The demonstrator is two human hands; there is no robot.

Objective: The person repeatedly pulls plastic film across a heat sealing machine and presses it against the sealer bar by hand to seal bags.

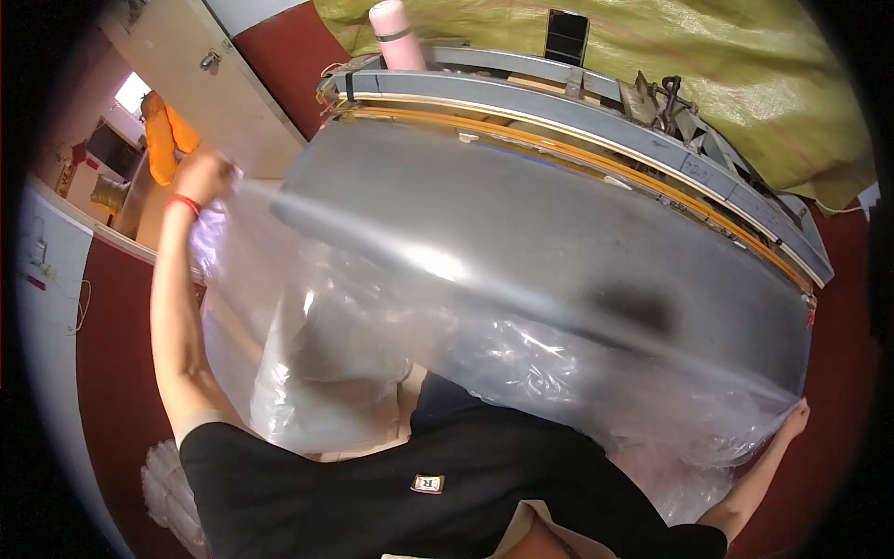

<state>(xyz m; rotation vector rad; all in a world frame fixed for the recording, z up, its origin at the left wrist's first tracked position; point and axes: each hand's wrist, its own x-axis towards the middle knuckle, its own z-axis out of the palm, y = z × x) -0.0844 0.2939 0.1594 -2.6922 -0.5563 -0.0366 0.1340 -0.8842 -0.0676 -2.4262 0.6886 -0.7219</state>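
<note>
A wide sheet of clear plastic film (531, 359) is stretched between my two hands, over the front edge of a grey tabletop (484, 196). My left hand (202, 179), with a red band at the wrist, is raised at the far left and closed on one corner of the film; motion blurs it a little. At the right end of the table, lower down, my right hand (796, 418) pinches the film's other end. Loose, crinkled folds of film hang below the edge in front of my body.
A long metal frame with orange strips (559, 140) runs along the table's back. A pink bottle (398, 37) stands at its left end. Metal clamps (666, 102) sit at the back right. Bundled plastic (326, 373) lies below left, near an open door (219, 93). Yellow-green sheeting (736, 84) hangs behind.
</note>
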